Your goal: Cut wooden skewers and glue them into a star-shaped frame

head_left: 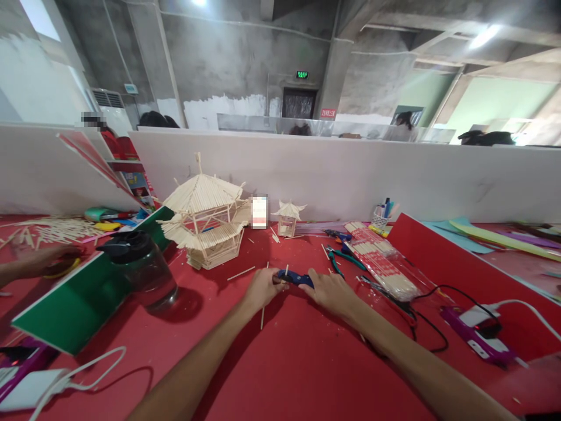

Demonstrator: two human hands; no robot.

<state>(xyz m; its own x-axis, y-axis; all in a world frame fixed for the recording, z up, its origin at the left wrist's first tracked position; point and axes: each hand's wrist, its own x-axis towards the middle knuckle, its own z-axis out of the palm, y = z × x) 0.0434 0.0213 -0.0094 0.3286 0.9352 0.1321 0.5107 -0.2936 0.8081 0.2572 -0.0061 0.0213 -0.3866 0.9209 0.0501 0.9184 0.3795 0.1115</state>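
- Red tabletop (307, 362) carries everything; both bare hands meet near its middle.
- The left hand (262, 287) is curled closed on one end of a small blue-handled tool (296, 278). A thin wooden stick (262, 313) lies on the table beneath the hand.
- The right hand (329, 290) is closed on the tool's other end, knuckles up.
- A short stick stub (287, 270) stands upright at the tool.
- Behind stand a large pale stick-built pavilion model (205, 225) and green-handled pliers (344, 257).
- Another person's hand (39, 260) rests at the left edge.
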